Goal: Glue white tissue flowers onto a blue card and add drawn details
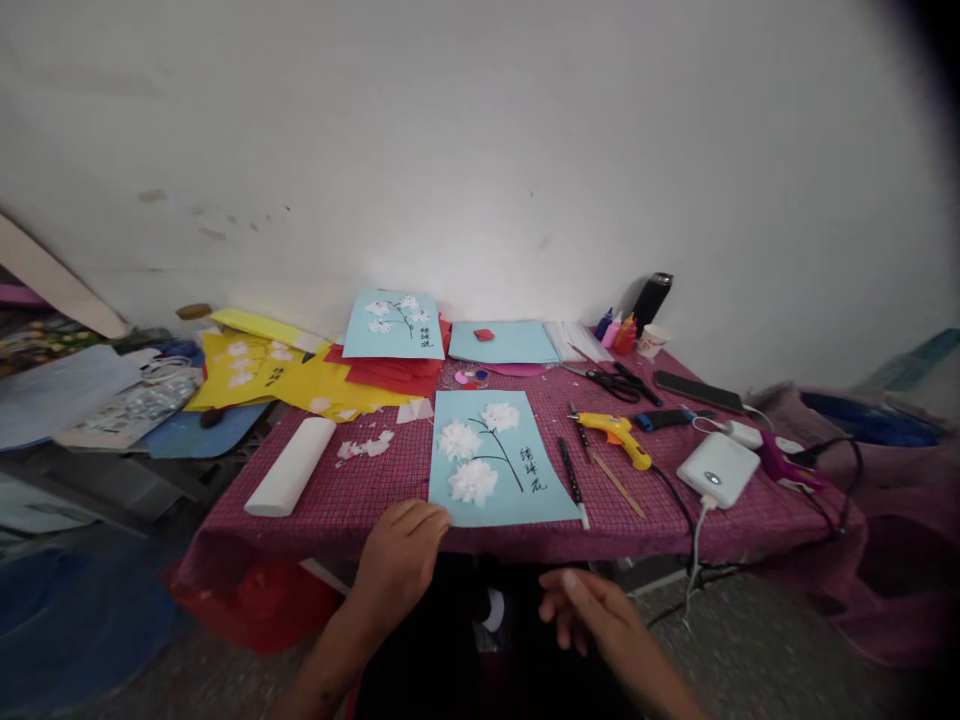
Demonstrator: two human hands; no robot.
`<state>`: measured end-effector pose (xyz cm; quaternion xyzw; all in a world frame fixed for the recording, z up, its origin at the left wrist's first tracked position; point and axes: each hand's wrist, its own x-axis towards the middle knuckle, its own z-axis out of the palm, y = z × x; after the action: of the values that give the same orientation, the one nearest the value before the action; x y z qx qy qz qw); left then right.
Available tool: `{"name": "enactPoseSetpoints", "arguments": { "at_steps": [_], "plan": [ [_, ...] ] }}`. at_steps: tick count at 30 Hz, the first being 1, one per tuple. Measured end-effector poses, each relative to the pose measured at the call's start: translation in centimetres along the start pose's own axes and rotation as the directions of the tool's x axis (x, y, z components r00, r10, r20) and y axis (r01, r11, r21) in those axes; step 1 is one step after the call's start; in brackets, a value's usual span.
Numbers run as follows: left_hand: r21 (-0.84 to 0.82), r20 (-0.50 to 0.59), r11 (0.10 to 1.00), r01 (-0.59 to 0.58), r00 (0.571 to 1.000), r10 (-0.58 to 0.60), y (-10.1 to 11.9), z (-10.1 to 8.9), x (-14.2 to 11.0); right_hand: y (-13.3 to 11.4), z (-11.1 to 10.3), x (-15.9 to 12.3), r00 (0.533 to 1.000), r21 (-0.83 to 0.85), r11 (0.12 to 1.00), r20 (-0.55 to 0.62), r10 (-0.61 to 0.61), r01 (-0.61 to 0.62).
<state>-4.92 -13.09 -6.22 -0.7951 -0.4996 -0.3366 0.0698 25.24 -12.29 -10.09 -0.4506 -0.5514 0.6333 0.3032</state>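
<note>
My left grip [403,548] is right on the near-left corner of the blue card [496,472], pinching or not, I can't tell! My right grip [583,608] hangs loosely open, apart from it.

Soft, dim indoor light, brightest on the wall [495,235] behind the tabletop [349,492]; edges stretch and blur, right corners darkening to black

The light-blue sheet [499,507] looks like smooth, matt paper; its white flowers [472,482] are ruffled and rough, like thin tissue. Matt cloth [360,510] covers the desk. The glue gun [609,426] and power bank [718,466] are smooth plastic (hard-looking, both), the thin stick [619,487] plain, unglossed wood.
</note>
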Motion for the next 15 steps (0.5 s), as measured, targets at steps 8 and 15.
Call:
{"name": "enactPoseSetpoints", "arguments": {
  "at_steps": [8, 15],
  "plan": [
    [-0.122, -0.037, 0.991, -0.061, 0.998, 0.057, 2.0, -3.3, -4.5, -2.5, -0.1, 0.8, 0.986, 0.453, 0.879, -0.004, 0.166, -0.146],
    [-0.081, -0.083, 0.997, -0.019, 0.996, 0.012, 2.6, -4.4, -9.2, -5.6, 0.7, 1.8, 0.954, 0.525, 0.804, 0.054, 0.294, -0.278]
  ]
}}
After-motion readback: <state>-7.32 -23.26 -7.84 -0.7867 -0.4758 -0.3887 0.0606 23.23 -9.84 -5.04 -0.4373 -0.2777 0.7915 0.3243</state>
